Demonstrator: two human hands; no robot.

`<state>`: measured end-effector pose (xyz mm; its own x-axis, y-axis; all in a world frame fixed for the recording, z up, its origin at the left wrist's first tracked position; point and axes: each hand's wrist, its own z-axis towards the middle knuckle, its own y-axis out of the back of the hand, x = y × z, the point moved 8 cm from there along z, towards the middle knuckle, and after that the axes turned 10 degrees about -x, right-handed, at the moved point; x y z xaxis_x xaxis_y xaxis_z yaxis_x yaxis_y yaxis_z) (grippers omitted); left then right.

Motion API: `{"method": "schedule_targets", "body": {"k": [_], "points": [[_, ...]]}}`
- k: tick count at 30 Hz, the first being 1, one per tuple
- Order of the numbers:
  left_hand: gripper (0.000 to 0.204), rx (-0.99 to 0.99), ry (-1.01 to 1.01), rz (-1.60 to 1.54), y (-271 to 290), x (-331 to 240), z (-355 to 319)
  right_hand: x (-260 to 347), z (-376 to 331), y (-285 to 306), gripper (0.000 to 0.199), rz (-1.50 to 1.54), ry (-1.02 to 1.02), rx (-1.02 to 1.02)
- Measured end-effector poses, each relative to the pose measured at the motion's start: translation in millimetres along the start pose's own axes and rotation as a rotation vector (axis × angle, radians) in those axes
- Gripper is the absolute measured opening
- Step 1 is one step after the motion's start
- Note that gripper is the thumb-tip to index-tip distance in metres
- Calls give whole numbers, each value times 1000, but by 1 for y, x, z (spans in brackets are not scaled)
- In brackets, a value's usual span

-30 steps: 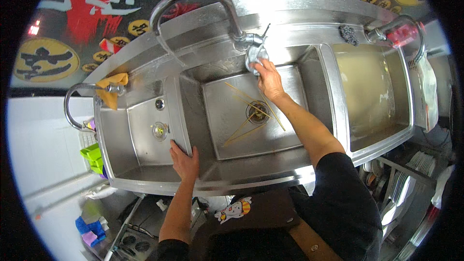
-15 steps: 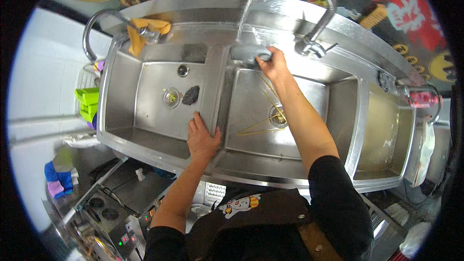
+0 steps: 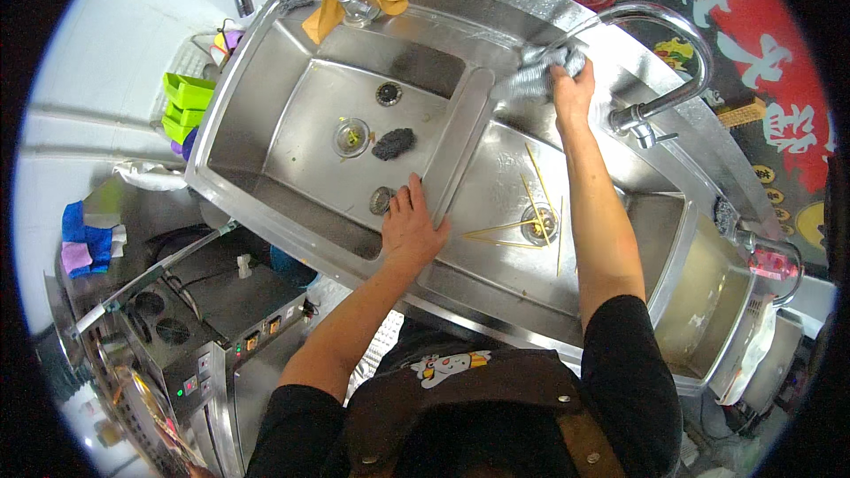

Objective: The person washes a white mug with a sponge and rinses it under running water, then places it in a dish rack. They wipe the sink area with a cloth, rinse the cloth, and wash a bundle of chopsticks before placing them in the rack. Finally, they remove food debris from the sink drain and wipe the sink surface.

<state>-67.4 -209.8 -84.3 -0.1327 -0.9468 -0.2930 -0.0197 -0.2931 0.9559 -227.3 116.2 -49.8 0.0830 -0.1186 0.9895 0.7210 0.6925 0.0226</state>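
Note:
A wet-looking grey cloth (image 3: 542, 71) is bunched in my right hand (image 3: 574, 88), just under the spout of the arched faucet (image 3: 682, 31); the cloth's lower part is blurred. My left hand (image 3: 413, 223) lies on the near part of the steel divider (image 3: 460, 137) between two basins, fingers spread and nothing in them. Beside its fingertips, in the left basin, is a round metal strainer (image 3: 382, 201). Farther in lie a dark scouring pad (image 3: 393, 143) and a round drain (image 3: 351, 136) with yellow-green scraps.
Several thin wooden sticks (image 3: 505, 235) lie around the scrap-filled drain (image 3: 538, 223) of the middle basin. A yellow cloth (image 3: 328, 18) hangs by the left faucet (image 3: 359, 9). At right is a third basin (image 3: 708, 310); green bins (image 3: 184, 106) stand left of the sink.
My head view has turned, so the sink appears tilted. The right hand still holds the grey cloth near the faucet. The metal strainer by my left fingertips now shows.

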Motion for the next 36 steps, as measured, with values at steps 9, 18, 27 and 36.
{"method": "schedule_targets", "body": {"k": [9, 18, 27, 36], "points": [[93, 22, 11, 43, 2, -8, 3, -7, -68, -144, 60, -937, 560, 525], [91, -14, -26, 3, 7, -13, 0, -21, -40, -29, 48, -979, 587, 226], [91, -65, -61, 49, 11, -12, -4, -14, -38, 103, 38, -1106, -28, 391], [91, -42, -22, 48, 13, -10, -9, 145, 11, 51, 76, 415, -220, 239]]}}
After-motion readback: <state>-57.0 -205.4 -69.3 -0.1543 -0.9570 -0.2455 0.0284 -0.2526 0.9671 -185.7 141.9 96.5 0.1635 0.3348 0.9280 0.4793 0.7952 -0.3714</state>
